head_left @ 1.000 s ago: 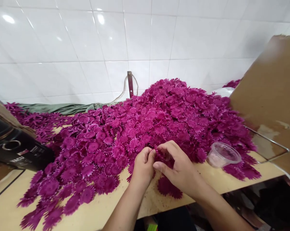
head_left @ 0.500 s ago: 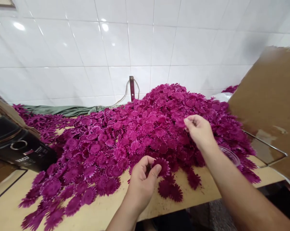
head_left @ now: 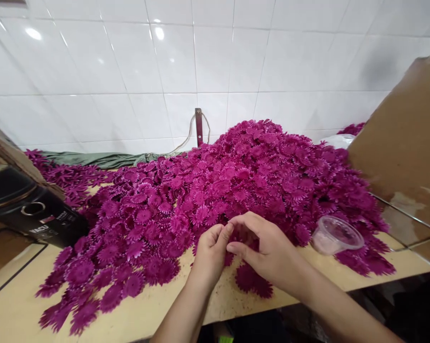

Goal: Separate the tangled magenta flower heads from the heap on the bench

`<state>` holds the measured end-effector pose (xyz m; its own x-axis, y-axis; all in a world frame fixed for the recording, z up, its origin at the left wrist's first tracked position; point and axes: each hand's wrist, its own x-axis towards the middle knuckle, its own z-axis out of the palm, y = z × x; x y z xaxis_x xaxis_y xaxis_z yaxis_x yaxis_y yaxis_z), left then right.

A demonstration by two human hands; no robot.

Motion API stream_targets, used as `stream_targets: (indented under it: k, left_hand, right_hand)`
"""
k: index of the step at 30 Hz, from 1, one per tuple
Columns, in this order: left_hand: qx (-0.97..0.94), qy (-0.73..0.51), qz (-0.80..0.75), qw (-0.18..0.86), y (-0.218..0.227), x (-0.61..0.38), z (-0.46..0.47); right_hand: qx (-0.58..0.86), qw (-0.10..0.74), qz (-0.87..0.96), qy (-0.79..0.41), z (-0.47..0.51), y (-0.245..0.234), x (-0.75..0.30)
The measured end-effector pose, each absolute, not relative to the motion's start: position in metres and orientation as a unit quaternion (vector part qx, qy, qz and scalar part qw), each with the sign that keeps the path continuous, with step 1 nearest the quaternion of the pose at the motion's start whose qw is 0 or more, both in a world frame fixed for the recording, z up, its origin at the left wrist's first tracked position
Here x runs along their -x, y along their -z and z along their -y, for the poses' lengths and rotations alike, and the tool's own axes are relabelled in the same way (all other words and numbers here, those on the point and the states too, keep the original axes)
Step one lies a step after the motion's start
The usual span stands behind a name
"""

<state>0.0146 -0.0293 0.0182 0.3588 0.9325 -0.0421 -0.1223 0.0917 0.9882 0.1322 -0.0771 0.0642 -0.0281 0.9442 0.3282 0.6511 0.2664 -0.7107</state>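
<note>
My left hand (head_left: pixel 212 250) is closed in a pinch near the table's front, its thumb pressed to the fingers. A magenta artificial flower piece (head_left: pixel 229 259) shows partly beside that grip, mostly covered by the hands. Directly alongside, my right hand (head_left: pixel 270 250) curls inward, with its fingertips meeting the left ones. Magenta shows between its thumb and forefinger, but whether that is a held piece or the pile behind is unclear. Behind both hands rises a large heap of magenta flower pieces (head_left: pixel 215 186). Under the hands, a few loose flower pieces (head_left: pixel 252 281) lie on the table.
A clear plastic tub (head_left: pixel 338 236) with pale contents stands right of my hands. A cardboard panel (head_left: pixel 404 143) leans on the right. At the left is a black cylindrical container (head_left: pixel 36 209) by cardboard. Green cloth (head_left: pixel 100 159) lies along the tiled wall (head_left: pixel 215 57).
My right hand has come down and left from the heap to meet my left hand. The plastic tub, earlier mostly behind the right forearm, now shows. The view has shifted slightly.
</note>
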Motion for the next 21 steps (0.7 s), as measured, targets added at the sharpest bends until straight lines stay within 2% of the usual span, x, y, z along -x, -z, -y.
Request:
stream_targets:
  k: [4, 8, 15, 19, 21]
  left_hand:
    - [-0.541, -0.417, -0.372, 0.628, -0.017, -0.013, 0.032]
    - [-0.557, -0.386, -0.343, 0.651, -0.017, -0.011, 0.039]
    - [-0.515, -0.456, -0.35, 0.636, -0.025, -0.017, 0.038]
    - [-0.503, -0.474, -0.366, 0.623, -0.029, -0.005, 0.045]
    - [-0.508, -0.466, -0.375, 0.62, -0.028, 0.003, 0.049]
  right_hand:
    - [0.597, 0.377, 0.687, -0.172, 0.074, -0.06, -0.13]
    - [0.62, 0.358, 0.695, -0.073, 0.068, -0.055, -0.137]
    - [0.589, 0.379, 0.713, 0.044, 0.049, -0.057, -0.127]
    - [0.689, 0.454, 0.559, 0.079, 0.021, -0.087, -0.172]
    - [0.749, 0.487, 0.448, 0.037, 0.003, -0.104, -0.206]
